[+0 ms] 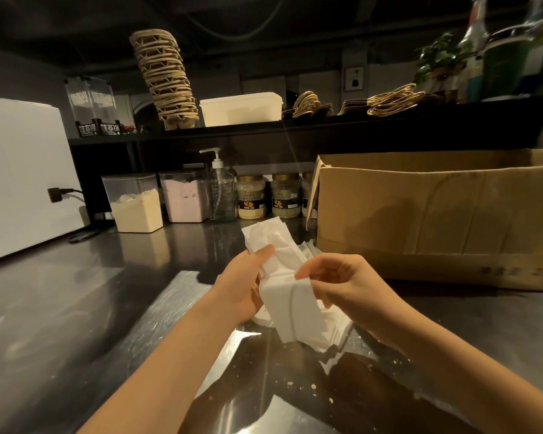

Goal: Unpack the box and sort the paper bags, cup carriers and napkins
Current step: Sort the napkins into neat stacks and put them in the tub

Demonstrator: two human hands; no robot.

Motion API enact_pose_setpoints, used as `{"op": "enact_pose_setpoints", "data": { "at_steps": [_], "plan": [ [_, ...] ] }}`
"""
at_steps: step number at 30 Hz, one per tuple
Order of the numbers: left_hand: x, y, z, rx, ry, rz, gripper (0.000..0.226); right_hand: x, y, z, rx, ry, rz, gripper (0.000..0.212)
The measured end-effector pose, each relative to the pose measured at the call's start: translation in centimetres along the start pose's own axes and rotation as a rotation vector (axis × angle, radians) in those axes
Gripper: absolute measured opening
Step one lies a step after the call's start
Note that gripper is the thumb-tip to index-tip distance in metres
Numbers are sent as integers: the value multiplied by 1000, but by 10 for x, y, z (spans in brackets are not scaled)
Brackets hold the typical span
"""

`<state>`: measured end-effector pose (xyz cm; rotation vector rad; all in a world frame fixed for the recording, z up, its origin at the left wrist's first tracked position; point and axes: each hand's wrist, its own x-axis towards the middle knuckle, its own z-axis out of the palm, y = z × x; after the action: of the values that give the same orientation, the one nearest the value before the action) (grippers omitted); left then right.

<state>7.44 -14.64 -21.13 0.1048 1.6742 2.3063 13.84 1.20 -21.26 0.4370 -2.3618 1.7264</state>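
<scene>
Both hands hold a stack of white napkins (290, 303) just above the steel counter (76, 308). My left hand (243, 285) grips the stack from the left, thumb on top. My right hand (342, 285) pinches the stack's upper right edge. The open cardboard box (436, 220) stands right behind my right hand; its inside is hidden. On the upper shelf a tall leaning stack of brown cup carriers (165, 78) stands at the left, and paper bags with twisted handles (392, 100) lie flat at the right, with a smaller bunch (306, 104) beside them.
A white lidded tub (240, 108) sits on the shelf (295, 125) beside the carriers. Powder containers (134, 203), a pump bottle (221, 191) and jars (252, 197) line the counter's back. A white appliance (22, 180) with a plugged cable fills the left side.
</scene>
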Motion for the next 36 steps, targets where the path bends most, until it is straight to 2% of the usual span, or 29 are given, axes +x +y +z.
{"op": "enact_pose_setpoints", "data": {
  "at_steps": [2, 7, 11, 17, 20, 23, 26, 29, 33, 36],
  "plan": [
    [-1, -1, 1, 41, -44, -13, 18, 1, 0, -1, 30, 28, 7, 6],
    [-3, -6, 8, 144, -113, 24, 29, 2, -2, -4, 116, 134, 91, 24],
    [-7, -7, 10, 68, -251, -27, 19, 3, -1, -7, 168, 209, 189, 27],
    [-12, -9, 14, 118, -294, -74, 23, 4, 4, -4, 115, 249, 276, 30],
    [-10, -10, 13, 130, -327, -50, 23, 6, 4, -4, 62, 253, 251, 18],
    [-11, -13, 13, 127, -375, -49, 24, 7, 2, -5, 13, 255, 163, 17],
    [-11, -15, 14, 143, -360, -53, 24, 5, 0, -6, 34, 272, 85, 17],
    [-11, -17, 15, 159, -319, -70, 31, 3, -1, -4, 88, 299, 147, 26],
    [-11, -16, 14, 133, -349, -91, 27, 4, 1, -4, 67, 284, 210, 27],
    [-10, -15, 14, 104, -344, -104, 37, 5, 5, -4, 17, 290, 221, 27]
  ]
}}
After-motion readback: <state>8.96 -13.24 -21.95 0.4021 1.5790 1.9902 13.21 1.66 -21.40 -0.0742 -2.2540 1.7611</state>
